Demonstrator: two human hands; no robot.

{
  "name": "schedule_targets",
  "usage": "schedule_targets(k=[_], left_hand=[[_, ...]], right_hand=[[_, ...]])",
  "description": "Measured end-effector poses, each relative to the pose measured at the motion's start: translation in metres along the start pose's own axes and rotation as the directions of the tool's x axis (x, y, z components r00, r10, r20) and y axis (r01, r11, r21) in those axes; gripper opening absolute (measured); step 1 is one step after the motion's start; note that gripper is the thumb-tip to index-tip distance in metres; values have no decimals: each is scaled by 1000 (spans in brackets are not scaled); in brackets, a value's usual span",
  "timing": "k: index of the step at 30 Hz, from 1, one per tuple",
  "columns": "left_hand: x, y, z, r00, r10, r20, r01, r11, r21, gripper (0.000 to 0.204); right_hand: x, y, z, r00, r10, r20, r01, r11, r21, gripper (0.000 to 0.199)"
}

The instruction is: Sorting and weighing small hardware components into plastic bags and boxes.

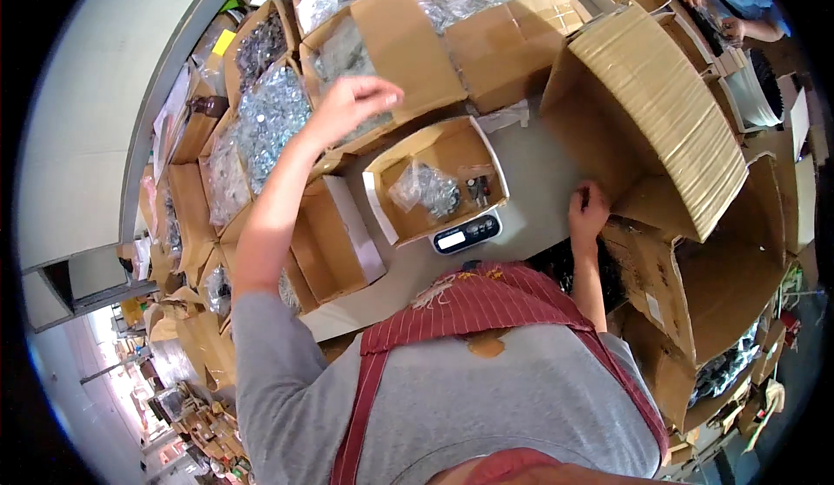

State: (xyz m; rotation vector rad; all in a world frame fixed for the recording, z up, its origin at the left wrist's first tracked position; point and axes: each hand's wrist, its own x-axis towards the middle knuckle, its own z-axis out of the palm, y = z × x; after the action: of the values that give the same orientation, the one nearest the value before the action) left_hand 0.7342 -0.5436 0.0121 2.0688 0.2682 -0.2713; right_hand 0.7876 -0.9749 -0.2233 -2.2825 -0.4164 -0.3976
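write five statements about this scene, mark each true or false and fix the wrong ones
1. A small cardboard tray rests on a scale. True.
2. The tray is empty. False: a clear plastic bag and some loose dark parts lie in it.
3. The left hand is raised, away from the tray. True.
4. The right hand is reaching into the tray. False: it is to the right of the scale, near the large cardboard box.
5. The person wears a dark red striped apron. True.
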Motion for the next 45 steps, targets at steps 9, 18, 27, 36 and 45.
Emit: schedule_targets(k=[9,18,27,36,45], left_hand=[[223,-25,-1,849,522,-84,-350,674,650,30],[234,-29,8,840,507,-195,-299,731,613,19],[137,20,-16,951,-79,-300,-108,822,-559,29],[116,38,-22,998,23,51,33,482,-875,39],[90,58,-10,919,75,386,228,699,-678,39]], right_hand=[[6,-21,-8,986,152,62,-160,973,169,14],[6,-18,-11,983,171,69,-180,967,178,11],[4,-15,-12,966,209,150,-233,958,165,12],[5,-14,-13,988,126,89,-139,977,162,14],[8,-12,-9,990,127,63,-138,963,231,10]])
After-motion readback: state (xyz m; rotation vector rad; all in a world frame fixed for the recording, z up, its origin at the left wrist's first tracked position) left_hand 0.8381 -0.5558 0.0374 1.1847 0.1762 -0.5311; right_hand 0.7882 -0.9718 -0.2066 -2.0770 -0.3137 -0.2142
